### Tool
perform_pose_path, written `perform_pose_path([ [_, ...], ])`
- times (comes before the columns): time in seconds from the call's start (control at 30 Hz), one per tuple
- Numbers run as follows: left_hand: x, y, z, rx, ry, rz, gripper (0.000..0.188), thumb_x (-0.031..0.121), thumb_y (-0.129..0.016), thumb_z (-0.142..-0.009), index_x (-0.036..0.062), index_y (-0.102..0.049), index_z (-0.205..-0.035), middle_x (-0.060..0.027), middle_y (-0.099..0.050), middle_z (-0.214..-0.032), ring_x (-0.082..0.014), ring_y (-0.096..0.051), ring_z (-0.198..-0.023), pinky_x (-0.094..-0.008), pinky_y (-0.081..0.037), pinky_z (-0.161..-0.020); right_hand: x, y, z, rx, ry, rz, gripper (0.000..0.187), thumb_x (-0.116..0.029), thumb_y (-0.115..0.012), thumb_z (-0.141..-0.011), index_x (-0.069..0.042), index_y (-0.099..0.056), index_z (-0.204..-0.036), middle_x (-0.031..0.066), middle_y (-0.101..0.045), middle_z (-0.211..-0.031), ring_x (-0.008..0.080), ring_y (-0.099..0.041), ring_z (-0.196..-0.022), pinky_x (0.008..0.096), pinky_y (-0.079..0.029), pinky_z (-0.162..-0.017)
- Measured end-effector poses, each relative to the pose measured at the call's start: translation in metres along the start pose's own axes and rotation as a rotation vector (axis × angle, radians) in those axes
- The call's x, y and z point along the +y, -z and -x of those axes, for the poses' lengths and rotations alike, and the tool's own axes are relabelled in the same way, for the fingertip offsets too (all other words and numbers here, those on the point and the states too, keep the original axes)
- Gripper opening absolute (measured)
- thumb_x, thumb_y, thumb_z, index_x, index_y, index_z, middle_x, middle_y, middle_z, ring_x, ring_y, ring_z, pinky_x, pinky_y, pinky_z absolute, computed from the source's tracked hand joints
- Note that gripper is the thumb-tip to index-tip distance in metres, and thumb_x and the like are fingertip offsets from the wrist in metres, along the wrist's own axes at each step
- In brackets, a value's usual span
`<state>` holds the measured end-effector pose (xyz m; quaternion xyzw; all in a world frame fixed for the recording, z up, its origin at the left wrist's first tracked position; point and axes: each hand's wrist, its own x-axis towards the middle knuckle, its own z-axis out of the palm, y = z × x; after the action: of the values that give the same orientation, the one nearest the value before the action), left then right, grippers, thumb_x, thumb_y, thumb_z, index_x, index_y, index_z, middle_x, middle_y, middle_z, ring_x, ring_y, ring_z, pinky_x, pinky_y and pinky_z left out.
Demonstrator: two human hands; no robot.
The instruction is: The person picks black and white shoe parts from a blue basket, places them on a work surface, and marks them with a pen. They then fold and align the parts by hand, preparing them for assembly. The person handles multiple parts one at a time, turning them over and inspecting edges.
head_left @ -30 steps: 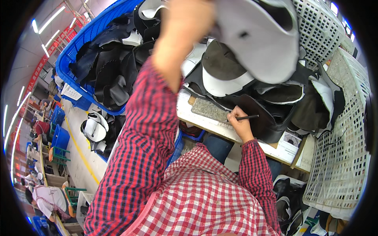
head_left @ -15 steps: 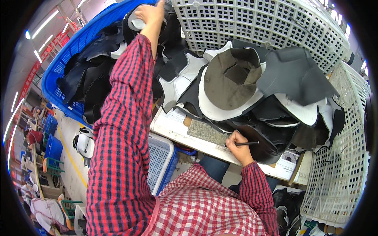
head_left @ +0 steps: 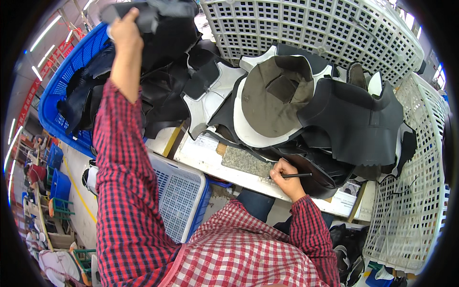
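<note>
My left hand (head_left: pixel 123 29) is stretched far up and to the left over the blue basket (head_left: pixel 57 95), gripping a dark cut piece (head_left: pixel 158 19) from the pile of black pieces there. My right hand (head_left: pixel 284 174) rests at the front edge of the work table (head_left: pixel 210 153), closed around a thin dark pen (head_left: pixel 297 175). Just beyond it lies a stack of black and white shoe upper pieces (head_left: pixel 306 110), the top one showing a grey-brown lining (head_left: pixel 267 103). A small grey stone slab (head_left: pixel 246 162) sits beside my right hand.
A large white lattice basket (head_left: pixel 306 28) stands at the back and another white lattice basket (head_left: pixel 416 205) at the right. A white crate (head_left: pixel 179 193) sits below the table on the left. Further blue crates (head_left: pixel 57 182) and people appear far left on the floor.
My left arm has swung from holding a white and black piece over the table to reaching left over the blue basket, now gripping a dark piece. My right hand stayed put.
</note>
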<state>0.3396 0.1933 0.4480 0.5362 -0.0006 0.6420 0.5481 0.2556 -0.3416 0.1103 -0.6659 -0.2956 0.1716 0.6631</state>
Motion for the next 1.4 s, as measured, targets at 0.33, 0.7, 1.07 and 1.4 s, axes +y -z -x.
perform_pose_path([
  [0.33,0.146,0.044,0.052,-0.496,-0.787,-0.577,0.027,-0.003,-0.066,-0.097,0.0006,-0.074,-0.122,-0.0035,-0.078,-0.107,-0.0096,-0.069,-0.096,-0.0259,-0.053,-0.087,-0.052,0.019,-0.013,-0.388,-0.119,0.07,0.028,-0.024,-0.073,-0.1,-0.009,-0.054,-0.086,-0.0053,-0.053,-0.078,0.004,-0.047,-0.074,0.0241,-0.04,-0.067],
  [0.7,0.066,0.177,0.31,-1.51,-0.205,-1.155,0.032,0.004,-0.07,-0.07,0.0115,-0.079,-0.1,-0.0167,-0.068,-0.11,-0.0379,-0.065,-0.105,-0.0466,-0.054,-0.089,-0.096,0.013,-0.014,-0.403,0.061,0.195,0.029,-0.021,-0.074,-0.098,-0.005,-0.057,-0.08,0.0,-0.063,-0.074,0.0068,-0.058,-0.071,0.0265,-0.046,-0.064],
  [1.07,0.053,0.078,0.403,-1.314,-0.093,-0.638,0.065,0.028,-0.086,-0.078,0.0243,-0.065,-0.14,-0.018,-0.047,-0.149,-0.0406,-0.041,-0.14,-0.0493,-0.036,-0.118,-0.06,-0.004,-0.045,-0.128,-0.01,0.056,0.025,-0.023,-0.076,-0.098,-0.007,-0.059,-0.086,-0.0026,-0.061,-0.076,0.0043,-0.055,-0.072,0.0231,-0.046,-0.068],
  [1.4,0.02,0.068,0.442,-1.206,-0.103,-0.835,0.063,0.039,-0.085,-0.079,0.0371,-0.066,-0.139,-0.0182,-0.043,-0.15,-0.0422,-0.035,-0.142,-0.0543,-0.032,-0.117,-0.018,-0.016,-0.035,0.156,0.005,0.302,0.026,-0.021,-0.079,-0.093,-0.004,-0.061,-0.086,-0.0012,-0.061,-0.073,0.0061,-0.052,-0.07,0.0261,-0.045,-0.065],
])
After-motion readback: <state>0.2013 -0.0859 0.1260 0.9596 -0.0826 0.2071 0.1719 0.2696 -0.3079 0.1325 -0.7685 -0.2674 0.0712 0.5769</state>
